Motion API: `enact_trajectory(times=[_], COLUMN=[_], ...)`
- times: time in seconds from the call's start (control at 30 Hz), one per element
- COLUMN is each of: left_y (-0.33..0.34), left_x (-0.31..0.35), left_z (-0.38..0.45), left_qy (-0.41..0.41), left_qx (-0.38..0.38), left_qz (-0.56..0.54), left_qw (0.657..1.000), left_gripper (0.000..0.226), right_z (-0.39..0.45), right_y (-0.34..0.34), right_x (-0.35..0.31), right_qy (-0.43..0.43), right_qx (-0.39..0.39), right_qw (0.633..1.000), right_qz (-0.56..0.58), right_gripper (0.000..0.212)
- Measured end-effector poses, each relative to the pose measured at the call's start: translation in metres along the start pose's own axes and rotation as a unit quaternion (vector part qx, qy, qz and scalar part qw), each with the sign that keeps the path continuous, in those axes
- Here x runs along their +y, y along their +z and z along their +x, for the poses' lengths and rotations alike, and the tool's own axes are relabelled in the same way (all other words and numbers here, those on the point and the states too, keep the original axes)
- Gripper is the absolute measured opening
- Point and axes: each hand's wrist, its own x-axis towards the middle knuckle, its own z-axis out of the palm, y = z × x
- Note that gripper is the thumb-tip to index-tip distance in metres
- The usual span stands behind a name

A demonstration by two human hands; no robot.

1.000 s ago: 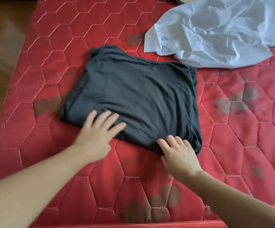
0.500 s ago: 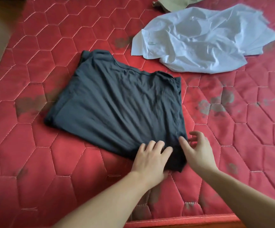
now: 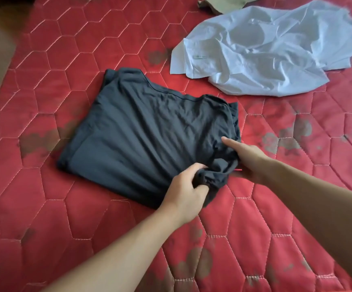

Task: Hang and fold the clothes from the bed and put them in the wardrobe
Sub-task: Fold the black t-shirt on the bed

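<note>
Clothes on a red quilted mattress [image 3: 44,127], stitched in hexagons and marked with dark blotches. Largest of them a crumpled pale blue shirt [image 3: 265,55], spread loose at the far right, collar edge toward the left. Nearer, at the middle, a folded dark grey T-shirt [image 3: 141,135], lying flat except at its near right corner, bunched and lifted slightly off the mattress. Well apart from the pale shirt. At the top edge, just behind the pale shirt, part of an olive-tan garment [image 3: 223,4], mostly cut off by the frame. Left hand [image 3: 185,190] curled round the bunched corner, fabric gathered in the fist. Right hand [image 3: 248,157] gripping the same corner from the right side, index finger stretched out straight along the top of the cloth, remaining fingers tucked beneath and hidden.
</note>
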Motion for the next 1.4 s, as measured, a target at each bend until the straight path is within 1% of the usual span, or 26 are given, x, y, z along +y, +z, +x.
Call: enact_trajectory(times=[0.07,0.13,0.2,0.27,0.33,0.4,0.5,0.6,0.63,0.73,0.77,0.83,0.9,0.97,1.03,1.1,1.13,1.17,1.23,1.27,1.3,1.33,1.4], left_y=[-0.011,-0.022,-0.034,-0.049,-0.068,-0.089,-0.125,-0.164,-0.174,-0.199,-0.205,-0.214,-0.219,-0.235,-0.241,-0.25,-0.253,-0.256,-0.26,-0.261,-0.262,-0.262,-0.261], left_x=[-0.005,-0.01,-0.015,-0.016,-0.017,-0.018,-0.023,-0.033,-0.038,-0.06,-0.066,-0.075,-0.074,-0.077,-0.078,-0.081,-0.082,-0.083,-0.082,-0.08,-0.078,-0.077,-0.077], left_z=[-0.002,-0.006,-0.009,-0.009,-0.008,-0.008,-0.007,-0.004,-0.002,0.005,0.008,0.014,0.02,0.023,0.021,0.018,0.017,0.016,0.018,0.019,0.019,0.02,0.02], left_qy=[-0.034,-0.054,-0.049,-0.042,-0.048,-0.056,-0.059,-0.058,-0.064,-0.1,-0.122,-0.17,-0.193,-0.206,-0.202,-0.192,-0.182,-0.172,-0.168,-0.181,-0.197,-0.209,-0.219], left_qx=[0.042,0.073,0.088,0.094,0.105,0.127,0.166,0.189,0.213,0.362,0.389,0.386,0.372,0.361,0.336,0.311,0.302,0.298,0.289,0.278,0.265,0.246,0.203], left_qz=[-0.095,-0.152,-0.162,-0.16,-0.188,-0.215,-0.228,-0.241,-0.245,-0.183,-0.175,-0.193,-0.189,-0.155,-0.059,0.051,0.092,0.12,0.141,0.13,0.113,0.102,0.116], left_qw=[0.994,0.984,0.982,0.982,0.975,0.967,0.958,0.95,0.944,0.909,0.896,0.886,0.888,0.896,0.918,0.929,0.931,0.931,0.932,0.934,0.937,0.941,0.947], left_gripper=[0.024,0.023,0.02,0.016,0.012,0.012,0.022,0.025,0.026,0.011,0.01,0.014,0.019,0.017,0.021,0.029,0.031,0.033,0.035,0.04,0.047,0.051,0.051], right_z=[0.007,0.012,0.014,0.013,0.008,0.003,-0.001,-0.003,-0.003,-0.006,-0.005,0.0,0.009,0.021,0.027,0.025,0.019,0.011,-0.01,-0.02,-0.028,-0.034,-0.041], right_y=[0.01,0.021,0.032,0.047,0.066,0.087,0.122,0.164,0.179,0.214,0.221,0.228,0.219,0.214,0.197,0.188,0.186,0.185,0.188,0.19,0.193,0.196,0.201], right_x=[-0.014,-0.029,-0.044,-0.061,-0.078,-0.092,-0.111,-0.134,-0.141,-0.153,-0.151,-0.136,-0.114,-0.099,-0.087,-0.071,-0.062,-0.052,-0.027,-0.013,0.001,0.014,0.036], right_qy=[-0.024,-0.047,-0.087,-0.141,-0.177,-0.197,-0.227,-0.262,-0.266,-0.24,-0.235,-0.238,-0.272,-0.305,-0.33,-0.385,-0.427,-0.476,-0.558,-0.577,-0.582,-0.578,-0.567], right_qx=[0.034,0.071,0.107,0.123,0.125,0.117,0.102,0.066,0.043,-0.076,-0.098,-0.09,-0.039,0.036,0.106,0.139,0.139,0.13,0.072,0.028,-0.01,-0.036,-0.034], right_qw=[0.999,0.996,0.99,0.982,0.975,0.972,0.968,0.963,0.963,0.967,0.967,0.966,0.957,0.94,0.913,0.86,0.823,0.779,0.689,0.661,0.647,0.644,0.655], right_qz=[0.019,0.021,0.025,0.037,0.051,0.057,0.036,0.022,0.022,0.034,0.021,-0.036,-0.091,-0.15,-0.212,-0.304,-0.347,-0.388,-0.457,-0.48,-0.493,-0.499,-0.497], right_gripper=[0.047,0.034,0.018,0.014,0.013,0.012,0.01,0.01,0.01,0.003,0.005,0.009,0.014,0.014,0.013,0.023,0.029,0.033,0.042,0.047,0.05,0.052,0.05])
